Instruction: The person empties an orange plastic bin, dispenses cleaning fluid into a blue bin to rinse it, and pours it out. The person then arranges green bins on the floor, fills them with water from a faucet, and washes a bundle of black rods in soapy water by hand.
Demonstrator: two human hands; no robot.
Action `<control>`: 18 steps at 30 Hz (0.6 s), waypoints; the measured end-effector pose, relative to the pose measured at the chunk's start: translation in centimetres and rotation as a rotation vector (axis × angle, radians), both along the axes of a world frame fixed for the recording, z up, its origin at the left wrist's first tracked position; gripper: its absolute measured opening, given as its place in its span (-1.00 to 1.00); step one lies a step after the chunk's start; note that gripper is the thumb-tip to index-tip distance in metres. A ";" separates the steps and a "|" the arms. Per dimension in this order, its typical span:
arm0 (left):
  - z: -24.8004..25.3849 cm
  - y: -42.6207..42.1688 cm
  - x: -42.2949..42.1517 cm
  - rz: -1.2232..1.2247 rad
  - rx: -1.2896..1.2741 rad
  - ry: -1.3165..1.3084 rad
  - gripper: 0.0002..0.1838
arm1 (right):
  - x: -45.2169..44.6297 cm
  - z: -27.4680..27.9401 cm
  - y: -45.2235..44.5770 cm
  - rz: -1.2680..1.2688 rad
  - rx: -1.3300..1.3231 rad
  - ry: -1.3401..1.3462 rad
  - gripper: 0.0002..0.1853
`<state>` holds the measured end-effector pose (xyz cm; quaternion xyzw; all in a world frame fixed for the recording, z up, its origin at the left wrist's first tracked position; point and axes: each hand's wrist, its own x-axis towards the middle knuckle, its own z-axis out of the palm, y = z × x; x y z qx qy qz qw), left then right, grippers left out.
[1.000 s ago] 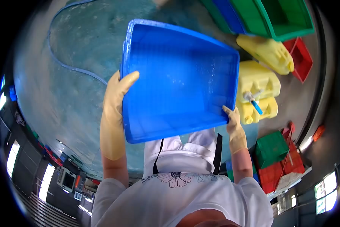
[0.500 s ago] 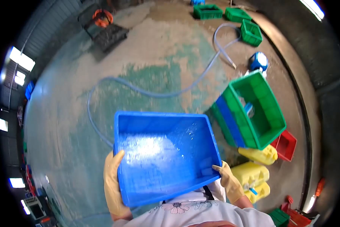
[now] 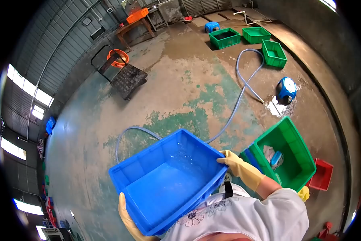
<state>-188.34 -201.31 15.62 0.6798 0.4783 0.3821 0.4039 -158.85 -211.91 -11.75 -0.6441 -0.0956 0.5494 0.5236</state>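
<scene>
A large blue plastic crate (image 3: 160, 188), wet inside with drops on its far wall, is held in front of my body. My left hand (image 3: 128, 217), in a cream rubber glove, grips its left side near the lower corner; part of that hand is hidden by the crate. At the right corner my right hand (image 3: 238, 166), gloved the same way, has its fingers hooked over the rim. To the right stands a stack topped by a green crate (image 3: 296, 156), which holds a blue brush (image 3: 275, 159) and a pale cloth (image 3: 268, 152).
A grey-blue hose (image 3: 236, 104) loops across the floor beyond the crate. Blue stool (image 3: 288, 89) stands by a puddle. Several green crates, including one (image 3: 274, 54), sit farther back. A black cart (image 3: 128, 80) is at far left; a red crate (image 3: 321, 174) lies right.
The blue crate has turned, its right end swinging up and away from me. Both hands moved with it, still gripping. My view has tilted up, showing more of the far floor and wall.
</scene>
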 end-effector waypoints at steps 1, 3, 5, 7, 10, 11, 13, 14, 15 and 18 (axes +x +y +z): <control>0.2 0.7 1.1 0.015 -0.019 -0.032 -0.44 | 1.2 -0.7 1.7 -0.058 0.009 0.005 -0.69; 0.5 2.3 3.4 0.043 -0.052 -0.097 -0.45 | 3.5 2.2 4.5 -0.108 -0.031 -0.144 -0.66; 0.6 4.4 5.6 0.065 -0.087 -0.166 -0.46 | 6.1 0.8 7.5 -0.126 0.019 -0.116 -0.67; 0.3 6.7 8.1 0.073 -0.113 -0.232 -0.46 | 8.6 -0.2 10.0 -0.151 0.073 -0.091 -0.67; -0.5 11.2 11.7 0.068 -0.160 -0.327 -0.48 | 11.8 1.6 12.9 -0.240 0.037 -0.137 -0.72; -0.8 13.1 13.3 0.057 -0.173 -0.355 -0.48 | 13.2 1.0 13.7 -0.236 0.050 -0.087 -0.75; -1.4 17.2 16.5 0.024 -0.208 -0.423 -0.49 | 16.3 0.7 15.2 -0.244 0.058 -0.063 -0.78; -1.5 19.5 18.4 0.002 -0.226 -0.453 -0.49 | 17.6 2.1 15.9 -0.244 0.057 -0.060 -0.77; -1.5 21.4 20.2 -0.016 -0.256 -0.488 -0.50 | 18.9 3.1 16.1 -0.235 0.045 -0.060 -0.76; -1.3 26.1 25.8 -0.077 -0.319 -0.543 -0.51 | 22.9 1.7 17.1 -0.408 -0.006 -0.065 -0.67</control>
